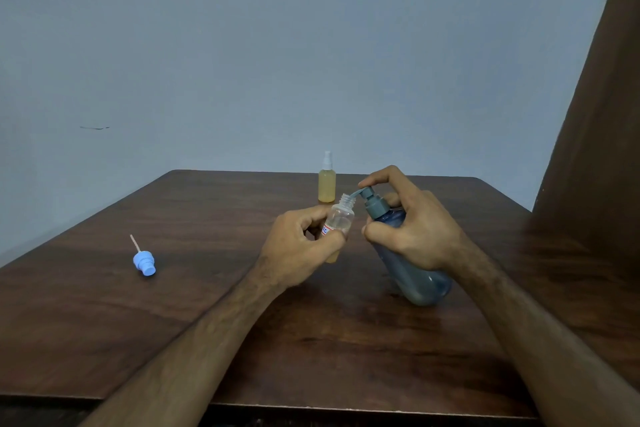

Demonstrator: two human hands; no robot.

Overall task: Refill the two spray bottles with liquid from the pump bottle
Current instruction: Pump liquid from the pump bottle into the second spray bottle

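Nearest, right hand (412, 229) grips tilted pump bottle (412, 267) at center-right, finger on pump, spout at neck of open spray bottle (338, 222) clasped in left hand (298, 243). 2nd spray bottle (327, 180) stands behind; blue sprayer cap (144, 262) lies lower left on table (207, 322).

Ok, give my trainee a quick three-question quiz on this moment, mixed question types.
1. True or false: the open bottle in the left hand has its spray head on.
2. Which hand works the pump bottle? A) left B) right
3. What lies on the table at far left?

Key: 1. False; its neck is bare, under the spout. 2. B. 3. The blue spray head, on its side. The yellow bottle at the back stays capped.
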